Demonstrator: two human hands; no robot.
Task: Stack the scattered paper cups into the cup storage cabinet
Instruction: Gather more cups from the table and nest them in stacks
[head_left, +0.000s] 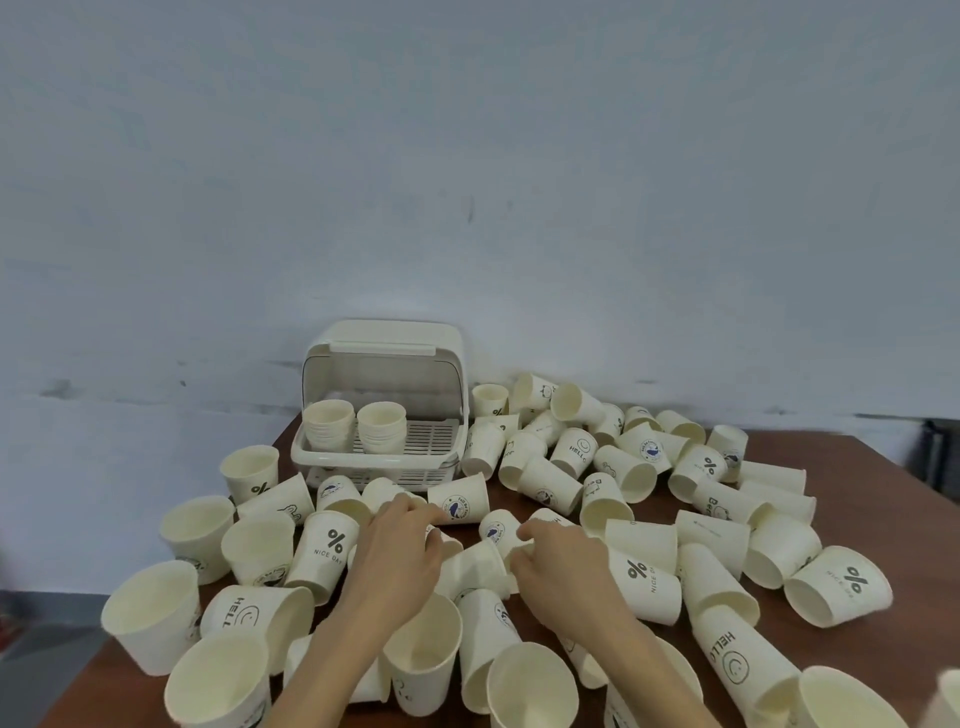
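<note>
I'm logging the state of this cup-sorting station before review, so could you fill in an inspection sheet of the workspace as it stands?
Surface: brown wooden table, largely covered with cups.
Job's things: cup storage cabinet at the back of the table, lid raised, two cup stacks side by side on its rack; scattered paper cups all around it, some upright, many on their sides.
Clutter: nothing seen besides the cups.
Grippers: left hand and right hand both reach into the pile in front of the cabinet, fingers curled on a crumpled cup between them.
Cables: nothing seen.
Surroundings: pale wall behind the table; grey floor at lower left.
</note>
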